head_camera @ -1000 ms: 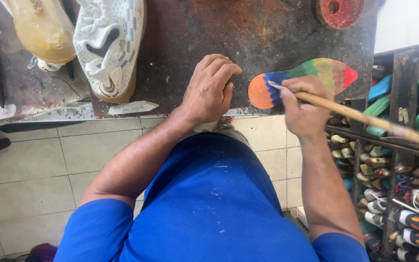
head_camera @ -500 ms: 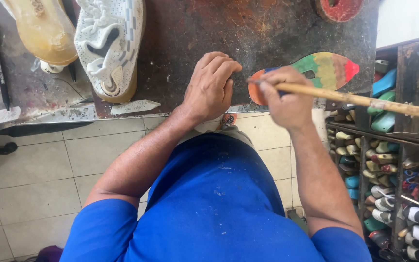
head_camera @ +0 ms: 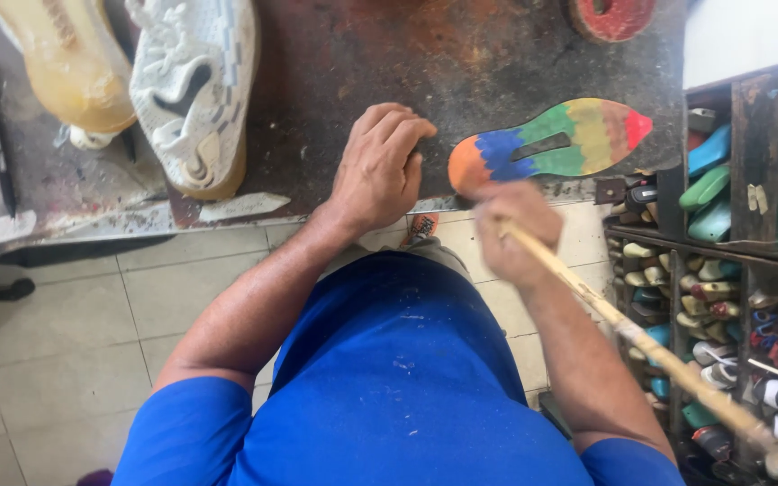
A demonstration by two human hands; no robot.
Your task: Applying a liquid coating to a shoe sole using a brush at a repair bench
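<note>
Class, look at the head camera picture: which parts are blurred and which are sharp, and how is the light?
Head view: the right hand and the long wooden stick it grips are smeared by motion blur; the left hand, the rainbow-coloured sole and the white shoe on the workbench are sharp; the light is soft and even, with no harsh glare.
</note>
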